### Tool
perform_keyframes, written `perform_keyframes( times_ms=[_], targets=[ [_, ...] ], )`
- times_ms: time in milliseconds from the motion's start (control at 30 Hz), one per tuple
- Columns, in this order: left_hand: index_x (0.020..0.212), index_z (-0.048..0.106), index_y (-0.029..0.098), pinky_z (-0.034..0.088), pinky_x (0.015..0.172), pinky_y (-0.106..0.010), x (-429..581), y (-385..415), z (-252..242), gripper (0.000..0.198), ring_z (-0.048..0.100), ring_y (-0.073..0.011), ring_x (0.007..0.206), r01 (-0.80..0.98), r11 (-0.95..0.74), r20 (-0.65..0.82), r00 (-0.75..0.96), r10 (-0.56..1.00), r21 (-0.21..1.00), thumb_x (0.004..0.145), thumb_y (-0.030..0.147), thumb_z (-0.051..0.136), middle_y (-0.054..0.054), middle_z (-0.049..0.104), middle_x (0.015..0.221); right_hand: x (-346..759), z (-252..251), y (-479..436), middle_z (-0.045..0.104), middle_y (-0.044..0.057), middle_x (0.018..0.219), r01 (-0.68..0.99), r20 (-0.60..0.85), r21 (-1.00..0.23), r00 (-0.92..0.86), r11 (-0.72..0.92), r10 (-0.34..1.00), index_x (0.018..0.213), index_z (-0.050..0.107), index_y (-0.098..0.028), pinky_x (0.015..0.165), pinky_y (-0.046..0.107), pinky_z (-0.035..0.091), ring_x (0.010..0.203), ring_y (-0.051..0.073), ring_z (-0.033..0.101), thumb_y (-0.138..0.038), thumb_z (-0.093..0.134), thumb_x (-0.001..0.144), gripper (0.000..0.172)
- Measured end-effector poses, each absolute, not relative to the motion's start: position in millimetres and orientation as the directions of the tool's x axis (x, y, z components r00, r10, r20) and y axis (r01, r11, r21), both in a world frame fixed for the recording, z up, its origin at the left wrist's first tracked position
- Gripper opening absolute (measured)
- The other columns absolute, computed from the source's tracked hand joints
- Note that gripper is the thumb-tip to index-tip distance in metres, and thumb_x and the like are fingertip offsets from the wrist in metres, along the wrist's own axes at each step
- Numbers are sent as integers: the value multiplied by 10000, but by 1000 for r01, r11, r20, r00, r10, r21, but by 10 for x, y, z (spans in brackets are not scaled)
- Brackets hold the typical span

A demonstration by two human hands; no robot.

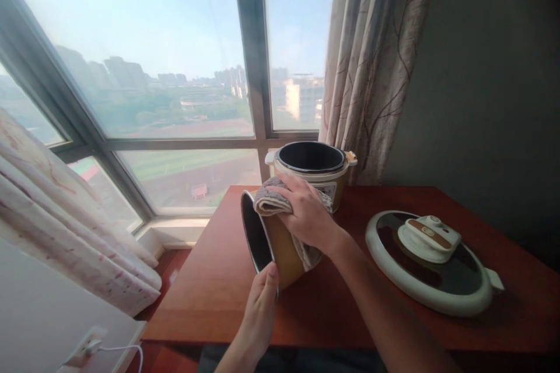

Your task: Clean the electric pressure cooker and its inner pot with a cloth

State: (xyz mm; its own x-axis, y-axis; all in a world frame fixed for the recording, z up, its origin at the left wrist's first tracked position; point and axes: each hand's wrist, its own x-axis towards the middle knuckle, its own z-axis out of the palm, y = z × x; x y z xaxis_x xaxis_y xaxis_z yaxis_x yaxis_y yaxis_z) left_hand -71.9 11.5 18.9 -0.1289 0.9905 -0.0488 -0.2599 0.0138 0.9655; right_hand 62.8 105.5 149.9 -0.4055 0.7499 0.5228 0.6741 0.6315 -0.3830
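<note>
A gold-coloured inner pot (280, 247) with a dark inside lies tilted on its side on the red-brown table (210, 285), its mouth facing left. My left hand (258, 317) grips its lower rim, thumb at the edge. My right hand (306, 213) presses a grey-beige cloth (273, 201) against the top of the pot's outer wall, fingers spread over the cloth. Behind stands the cooker body (312, 172), open, with a dark cavity.
The cooker's round white-rimmed lid (431, 262) lies flat on the table at right. A patterned curtain (371, 64) hangs behind the cooker, another curtain (65, 215) at left. A large window (153, 70) fills the back. A wall socket with white cable (90, 347) sits lower left.
</note>
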Motion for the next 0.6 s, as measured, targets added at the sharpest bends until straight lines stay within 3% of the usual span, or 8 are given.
perform_keyframes(
  times_ms=[200,467,600],
  targets=[
    [1149,727,133,409,1096,-431,-677,126,356,576,610,-324,1186,-312,-1,0,-3,1000,950,850,612,617,-130,754,1091,550,1351,829,229,83,1639,753,597,-312,-319,580,736,1419,528,-313,1168,631,145,1505,371,133,-278,611,867,559],
    [1123,740,140,441,1065,-433,-584,118,505,553,629,-319,1164,-388,4,-8,-8,1000,922,837,603,642,-131,759,1083,650,1145,680,298,90,1605,744,635,-300,-311,597,707,1484,440,-296,1185,622,135,1491,355,189,-275,585,876,626],
    [1070,757,133,456,1057,-415,-614,160,530,499,636,-315,1163,-414,-29,-16,-104,995,910,782,540,731,-126,767,1052,652,1067,598,276,93,1612,717,667,-291,-323,634,671,1472,449,-268,1190,627,114,1497,350,162,-250,585,855,632]
  ],
)
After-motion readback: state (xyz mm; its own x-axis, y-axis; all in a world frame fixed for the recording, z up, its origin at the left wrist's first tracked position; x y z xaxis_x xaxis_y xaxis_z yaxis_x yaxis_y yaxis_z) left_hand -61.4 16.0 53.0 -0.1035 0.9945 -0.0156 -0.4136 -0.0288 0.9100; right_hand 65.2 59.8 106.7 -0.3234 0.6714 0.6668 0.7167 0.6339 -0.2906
